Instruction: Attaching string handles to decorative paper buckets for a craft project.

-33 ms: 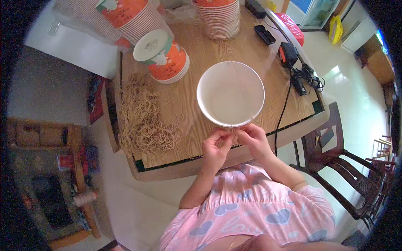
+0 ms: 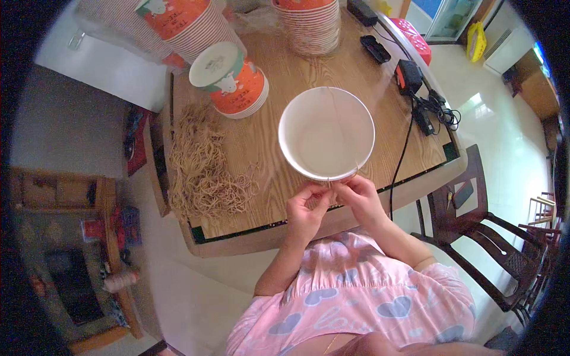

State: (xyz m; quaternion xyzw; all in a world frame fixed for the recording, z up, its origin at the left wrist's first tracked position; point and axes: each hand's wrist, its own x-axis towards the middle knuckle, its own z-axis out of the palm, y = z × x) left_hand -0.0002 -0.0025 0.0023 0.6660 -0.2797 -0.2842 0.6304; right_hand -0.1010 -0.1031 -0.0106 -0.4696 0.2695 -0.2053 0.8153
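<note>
A white paper tub (image 2: 317, 148) stands on the wooden table with its open mouth toward me. A thin cord (image 2: 333, 110) runs from its far rim down across the mouth. At the near rim, my left hand (image 2: 309, 207) and my right hand (image 2: 359, 199) meet, with thumbs and fingertips pinched together on cord ends. The exact crossing of the cord between the fingers is too small to make out. Left of the tub lies a tangled pile of tan cords (image 2: 205, 172).
Orange-and-white paper tubs (image 2: 243, 89) stand upside down at the left, one leaning on top. Taller stacks of tubs (image 2: 309, 29) rise at the back. A black-and-orange battery pack (image 2: 408, 77) and cables (image 2: 436, 107) lie along the right edge. A dark wooden chair (image 2: 469, 207) stands beyond.
</note>
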